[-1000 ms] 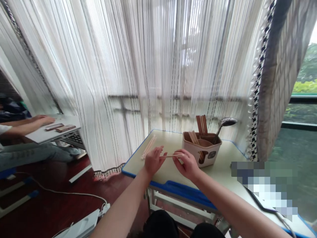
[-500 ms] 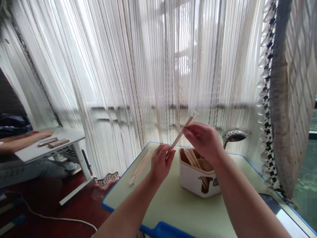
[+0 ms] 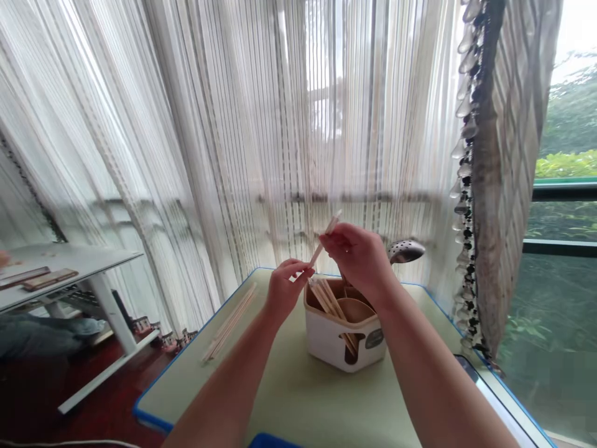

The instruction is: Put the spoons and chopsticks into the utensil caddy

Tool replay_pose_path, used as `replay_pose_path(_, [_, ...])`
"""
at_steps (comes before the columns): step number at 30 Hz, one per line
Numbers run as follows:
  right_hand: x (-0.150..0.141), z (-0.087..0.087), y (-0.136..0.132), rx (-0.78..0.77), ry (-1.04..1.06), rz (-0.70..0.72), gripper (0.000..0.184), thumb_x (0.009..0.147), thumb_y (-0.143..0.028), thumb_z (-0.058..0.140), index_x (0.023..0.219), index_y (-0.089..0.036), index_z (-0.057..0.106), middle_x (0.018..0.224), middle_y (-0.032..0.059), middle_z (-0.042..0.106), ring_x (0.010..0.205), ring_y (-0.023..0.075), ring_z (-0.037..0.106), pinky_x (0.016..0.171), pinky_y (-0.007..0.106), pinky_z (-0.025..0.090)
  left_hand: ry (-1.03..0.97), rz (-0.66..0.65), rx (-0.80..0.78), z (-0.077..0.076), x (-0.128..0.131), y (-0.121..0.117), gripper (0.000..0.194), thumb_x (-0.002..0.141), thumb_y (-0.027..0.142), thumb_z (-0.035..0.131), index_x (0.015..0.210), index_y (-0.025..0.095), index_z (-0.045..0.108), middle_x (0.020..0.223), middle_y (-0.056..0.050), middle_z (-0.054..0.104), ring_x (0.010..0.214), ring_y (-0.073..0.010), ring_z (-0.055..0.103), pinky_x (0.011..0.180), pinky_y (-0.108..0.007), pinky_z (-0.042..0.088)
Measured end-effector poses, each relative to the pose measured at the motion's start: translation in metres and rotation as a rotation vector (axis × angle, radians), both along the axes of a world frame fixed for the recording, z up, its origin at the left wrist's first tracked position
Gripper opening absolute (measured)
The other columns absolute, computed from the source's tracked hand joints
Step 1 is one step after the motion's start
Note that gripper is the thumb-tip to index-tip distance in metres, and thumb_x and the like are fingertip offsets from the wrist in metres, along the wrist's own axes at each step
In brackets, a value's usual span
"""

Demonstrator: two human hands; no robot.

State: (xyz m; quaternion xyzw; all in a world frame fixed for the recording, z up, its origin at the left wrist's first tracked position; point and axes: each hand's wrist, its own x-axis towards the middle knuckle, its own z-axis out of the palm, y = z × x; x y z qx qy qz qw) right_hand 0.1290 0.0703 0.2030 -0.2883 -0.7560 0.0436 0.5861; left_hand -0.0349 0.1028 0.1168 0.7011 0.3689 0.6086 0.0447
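A pair of plastic-wrapped chopsticks (image 3: 316, 255) slants up to the right in front of me. My left hand (image 3: 283, 289) pinches its lower end, while my right hand (image 3: 358, 256) is closed round it near the top, with clear wrapper sticking out above. Just below my hands stands a white and brown utensil holder (image 3: 329, 342), with more chopsticks (image 3: 329, 300) leaning inside. A slotted metal ladle (image 3: 407, 251) rises behind my right hand; its handle is hidden. Several thin chopsticks (image 3: 231, 323) lie on the table left of my left forearm.
The pale green table (image 3: 289, 398) has a blue edge. A blue object (image 3: 273, 440) shows at the front, and a flat, dark-edged device (image 3: 489, 398) lies at the right. Curtains (image 3: 224, 124) hang behind. At left is a white table (image 3: 93, 261) with two flat brown pieces.
My view has turned slightly right, so everything sits further left. Both hands still hold the chopsticks; the left fingers are now at the lower end, and less of the pair shows between my hands.
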Motion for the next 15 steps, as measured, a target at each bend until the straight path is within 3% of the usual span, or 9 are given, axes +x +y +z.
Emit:
replay_pose_path(4, [0.001,-0.001,-0.001,0.018,-0.061,-0.037,0.021,0.082,-0.034,0.050,0.073,-0.018,0.059,0.067,0.0029,0.063,0.059,0.0118,0.057,0.057,0.023,0.045,-0.015,-0.050,-0.034,-0.010,0.001,-0.009,0.020,0.080,0.028,0.055,0.089,0.017,0.068,0.081,-0.006,0.066,0.074,-0.0149,0.059,0.067,-0.027,0.048])
replay_pose_path(11, [0.008,0.001,-0.004,0.072,-0.010,-0.126,0.020,0.085,-0.032,0.047,0.078,-0.018,0.060,0.069,0.0028,0.061,0.063,0.0123,0.056,0.060,0.022,0.042,0.034,0.029,0.052,-0.024,0.005,-0.015,0.024,0.081,0.023,0.053,0.101,0.018,0.065,0.094,-0.007,0.067,0.085,-0.0165,0.061,0.078,-0.030,0.048])
replay_pose_path(15, [0.015,0.003,-0.003,0.060,-0.070,-0.153,0.022,0.085,-0.032,0.046,0.073,-0.018,0.058,0.065,0.0014,0.059,0.061,0.0117,0.053,0.058,0.022,0.038,0.108,0.027,0.071,-0.025,0.006,-0.013,0.018,0.080,0.021,0.053,0.091,0.018,0.067,0.089,-0.007,0.067,0.087,-0.0171,0.059,0.080,-0.032,0.047])
